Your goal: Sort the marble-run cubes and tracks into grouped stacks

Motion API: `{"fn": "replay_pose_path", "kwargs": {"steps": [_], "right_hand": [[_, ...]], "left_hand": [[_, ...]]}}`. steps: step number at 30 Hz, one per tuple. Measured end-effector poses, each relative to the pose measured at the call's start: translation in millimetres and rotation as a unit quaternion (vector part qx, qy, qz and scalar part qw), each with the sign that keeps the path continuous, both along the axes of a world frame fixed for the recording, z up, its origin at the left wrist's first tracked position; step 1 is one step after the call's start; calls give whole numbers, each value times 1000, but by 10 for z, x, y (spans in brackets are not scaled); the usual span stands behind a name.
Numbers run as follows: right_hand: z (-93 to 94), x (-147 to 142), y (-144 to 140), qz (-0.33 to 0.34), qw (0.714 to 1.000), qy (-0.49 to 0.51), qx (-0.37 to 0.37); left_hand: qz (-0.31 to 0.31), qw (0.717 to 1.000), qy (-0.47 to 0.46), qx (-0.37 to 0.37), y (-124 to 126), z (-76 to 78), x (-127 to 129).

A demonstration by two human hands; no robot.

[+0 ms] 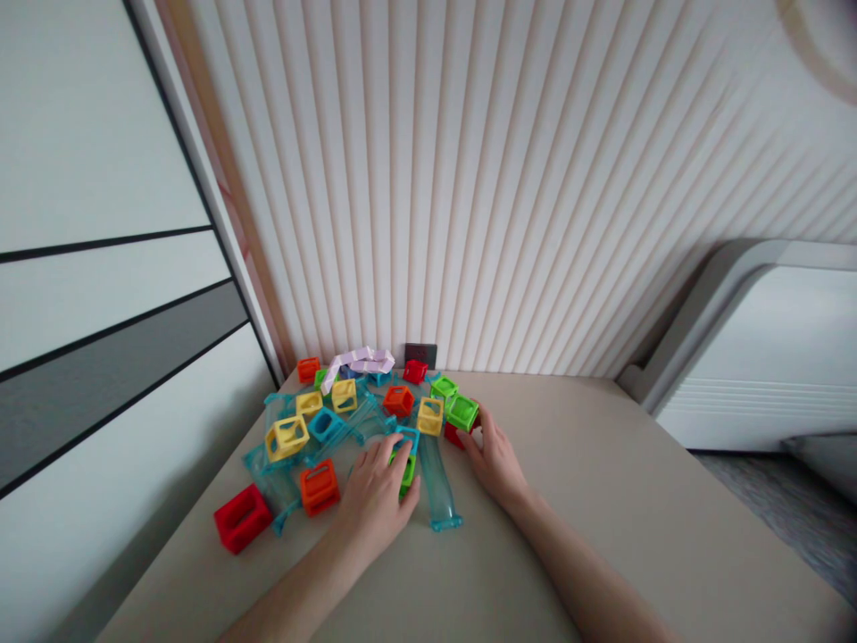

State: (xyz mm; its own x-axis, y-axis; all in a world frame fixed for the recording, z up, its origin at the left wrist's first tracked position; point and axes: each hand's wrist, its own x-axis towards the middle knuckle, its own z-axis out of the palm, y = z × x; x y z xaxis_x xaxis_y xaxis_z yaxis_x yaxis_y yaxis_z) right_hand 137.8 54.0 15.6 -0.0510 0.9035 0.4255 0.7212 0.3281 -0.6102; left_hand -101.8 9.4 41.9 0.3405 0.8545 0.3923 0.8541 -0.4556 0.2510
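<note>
The left hand [375, 500] lies palm down on the worktop [603, 500], its fingers closed over a green block [405, 471] that sits against a clear blue tube [438, 487]. The right hand [494, 460] rests just beside that tube on the other side, its fingertips touching a small red piece [453, 437] below a green cube [462, 413]; whether it has a full grip there cannot be told.

Judged step: selecting and joining pieces from the pile, with the green block being seated at the tube. The next move calls for steadying the tube with one hand while the block is aligned to its end.

Behind the hands lie a yellow cube [430, 416], an orange cube [399, 401] and a blue frame [326, 425]. To the left stand an orange block [320, 487] and a red block [242, 518]. A pale purple track [361, 363] lies against the ribbed wall [502, 179].
</note>
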Motion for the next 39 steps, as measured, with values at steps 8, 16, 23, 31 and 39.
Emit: {"fn": "replay_pose_path", "kwargs": {"steps": [8, 16, 23, 31, 39], "right_hand": [[45, -7, -11, 13, 999, 22, -23], [24, 8, 19, -20, 997, 27, -68], [53, 12, 38, -27, 993, 68, -93], [-124, 52, 151, -23, 996, 81, -17], [22, 8, -17, -76, 979, -44, 183]], "left_hand": [[1, 1000, -1, -6, -5, 1, -1], [4, 1000, 5, 8, -4, -16, 4], [3, 1000, 7, 14, 1, -39, -8], [4, 1000, 4, 9, -5, -37, -2], [1, 1000, 2, 3, 2, -15, 1]]}}
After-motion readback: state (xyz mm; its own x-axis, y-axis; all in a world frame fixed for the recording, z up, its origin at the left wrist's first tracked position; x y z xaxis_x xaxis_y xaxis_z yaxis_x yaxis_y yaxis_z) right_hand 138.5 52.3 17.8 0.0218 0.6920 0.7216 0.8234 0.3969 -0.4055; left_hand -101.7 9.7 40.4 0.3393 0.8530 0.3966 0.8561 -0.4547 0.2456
